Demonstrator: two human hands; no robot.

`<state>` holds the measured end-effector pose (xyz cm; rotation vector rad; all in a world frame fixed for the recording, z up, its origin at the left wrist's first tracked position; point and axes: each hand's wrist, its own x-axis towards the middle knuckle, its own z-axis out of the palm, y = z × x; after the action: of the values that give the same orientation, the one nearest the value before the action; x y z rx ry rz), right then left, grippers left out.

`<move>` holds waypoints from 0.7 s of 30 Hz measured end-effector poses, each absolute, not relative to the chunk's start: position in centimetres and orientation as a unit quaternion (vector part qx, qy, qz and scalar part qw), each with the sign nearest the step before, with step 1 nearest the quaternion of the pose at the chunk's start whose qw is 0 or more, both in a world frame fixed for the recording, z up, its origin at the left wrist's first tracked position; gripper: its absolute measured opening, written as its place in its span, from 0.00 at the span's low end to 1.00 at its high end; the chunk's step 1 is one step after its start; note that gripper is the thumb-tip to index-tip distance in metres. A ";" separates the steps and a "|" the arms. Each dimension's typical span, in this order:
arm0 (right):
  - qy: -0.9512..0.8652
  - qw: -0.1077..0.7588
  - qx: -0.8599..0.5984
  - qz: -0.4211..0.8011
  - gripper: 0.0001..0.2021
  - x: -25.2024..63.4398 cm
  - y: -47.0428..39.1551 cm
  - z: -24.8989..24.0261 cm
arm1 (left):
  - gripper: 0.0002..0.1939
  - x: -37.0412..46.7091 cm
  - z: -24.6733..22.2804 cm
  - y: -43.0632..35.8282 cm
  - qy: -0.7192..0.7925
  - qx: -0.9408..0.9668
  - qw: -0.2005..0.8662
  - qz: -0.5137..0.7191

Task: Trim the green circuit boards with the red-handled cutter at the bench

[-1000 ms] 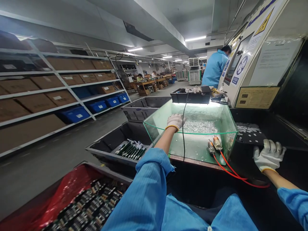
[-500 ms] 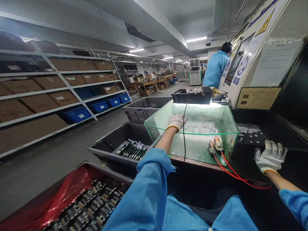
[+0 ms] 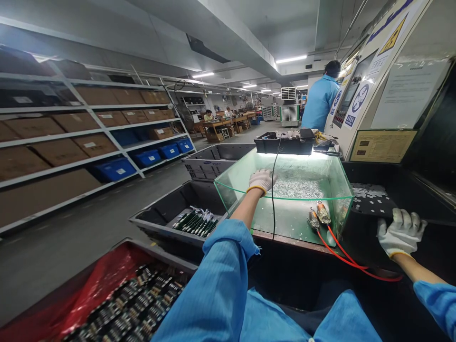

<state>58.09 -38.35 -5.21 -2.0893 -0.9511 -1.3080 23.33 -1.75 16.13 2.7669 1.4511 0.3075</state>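
My left hand [image 3: 261, 180], in a white knit glove with a yellow cuff, rests on the glass box [image 3: 302, 197] in front of me, fingers lying flat near a hanging black cable [image 3: 273, 204]. White scraps cover much of the surface under the glass. Inside the box's open front lie two air-powered hand tools, one orange and silver [image 3: 323, 213], one dark grey [image 3: 313, 220]. Red hoses [image 3: 351, 262] run from them to the right. My gloved right hand [image 3: 402, 232] lies over the edge of a black bin [image 3: 423, 204], fingers apart, with nothing visible in it.
A grey crate [image 3: 142, 219] with green circuit boards stands left of the box. Nearer, a red-lined crate [image 3: 107, 270] holds many boards. A black tray [image 3: 263, 145] sits behind the glass. At right is a control-panel machine [image 3: 374, 95], with a person in blue [image 3: 318, 102] beside it.
Both hands keep their places, on the glass and on the bin edge. The person by the machine has turned the head slightly away.
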 end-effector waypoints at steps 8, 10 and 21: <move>-0.345 0.240 -0.766 -0.486 0.33 58.2 -38.3 -5.2 | 0.32 23.3 16.2 -1.8 0.462 0.882 0.003 0.092; -0.348 0.246 -0.766 -0.482 0.33 58.2 -38.3 -5.3 | 0.32 23.3 16.2 -1.8 0.463 0.881 -0.001 0.093; -0.351 0.248 -0.770 -0.471 0.34 58.4 -38.4 -5.6 | 0.32 23.4 16.0 -1.7 0.461 0.882 -0.007 0.095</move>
<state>58.42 -38.37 -5.61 -2.0996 -0.9577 -1.2849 23.38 -1.70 16.01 2.7835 1.4551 0.3011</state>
